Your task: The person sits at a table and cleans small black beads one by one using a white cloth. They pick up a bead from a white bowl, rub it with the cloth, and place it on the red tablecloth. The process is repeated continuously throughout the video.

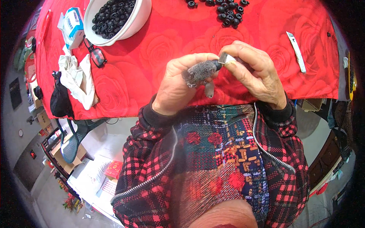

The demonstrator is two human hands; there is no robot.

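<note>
My left hand [175,81] is closed in front of my chest, over the table's near edge. Worn grey knitted covers [200,72] sit over its thumb and finger ends. Between those ends it pinches a small black rubber part [218,65], mostly hidden by the covers. My right hand [256,72] is closed too, its thumb and forefinger gripping a short flat metal blade [223,58] with a white section by the thumb. The blade's edge meets the black part, or lies right beside it; which one I cannot tell.
A white bowl [142,22] full of black rubber parts stands far left, near a blue-white packet [73,23], glasses [97,57], white gloves [81,81] and a black mask [60,98]. More black parts [228,13] lie at the far edge. A white cutter-like strip [296,52] lies right.
</note>
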